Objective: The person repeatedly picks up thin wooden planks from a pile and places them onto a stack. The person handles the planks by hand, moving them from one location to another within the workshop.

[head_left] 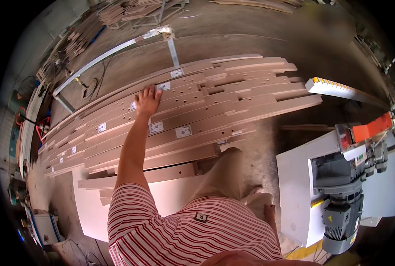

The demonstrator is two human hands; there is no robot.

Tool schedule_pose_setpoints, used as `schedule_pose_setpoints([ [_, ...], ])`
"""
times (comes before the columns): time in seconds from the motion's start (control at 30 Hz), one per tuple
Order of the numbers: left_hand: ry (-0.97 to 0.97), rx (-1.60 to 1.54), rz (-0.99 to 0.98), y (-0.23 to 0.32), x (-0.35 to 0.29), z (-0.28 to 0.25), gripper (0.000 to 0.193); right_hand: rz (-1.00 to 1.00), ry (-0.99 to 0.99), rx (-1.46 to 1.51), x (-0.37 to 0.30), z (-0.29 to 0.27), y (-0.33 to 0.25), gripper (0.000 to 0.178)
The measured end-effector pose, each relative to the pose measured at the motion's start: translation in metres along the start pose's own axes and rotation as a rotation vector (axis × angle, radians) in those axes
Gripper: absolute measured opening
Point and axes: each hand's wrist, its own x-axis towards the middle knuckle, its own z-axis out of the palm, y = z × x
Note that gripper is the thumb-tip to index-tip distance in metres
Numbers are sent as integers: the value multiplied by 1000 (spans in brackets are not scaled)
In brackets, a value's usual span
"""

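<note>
My left hand (pixel 148 101) lies palm down on a stack of long brown boards (pixel 202 108), fingers stretched out and a little apart, near the stack's far side. It touches the boards beside a white printed label (pixel 163 86) and grips nothing. Several boards have round drilled holes and similar white labels. Their ends are staggered on the right. My right arm hangs down at my right side, and my right hand (pixel 270 209) shows only in small part, its fingers not clear.
A metal frame (pixel 117 48) stands behind the stack. At the right is a white machine (pixel 295 195) with a grey motor (pixel 341 221), an orange-red part (pixel 371 128) and a white rail (pixel 339 88) reaching toward the boards. More boards (pixel 135 11) are piled farther back.
</note>
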Motion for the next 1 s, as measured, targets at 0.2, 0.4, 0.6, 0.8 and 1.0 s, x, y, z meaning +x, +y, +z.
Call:
schedule_pose_setpoints([
  [0.2, -30, -5, 9, -5, 7, 8, 68, -7, -75, -54, 6, 1, -14, 78],
  [0.4, -108, -14, -58, -5, 2, 4, 71, -54, -98, -75, 11, 1, -15, 82],
  [0.6, -34, -44, -75, 6, -4, -1, 67, -119, -81, -94, 12, 0, -14, 81],
  [0.8, 44, 0, -82, 2, -6, 2, 64, -101, -8, -130, 21, 9, -10, 80],
  [1.0, -4, 4, -102, 2, -9, -1, 63, -137, 30, -106, 16, 14, -8, 79],
])
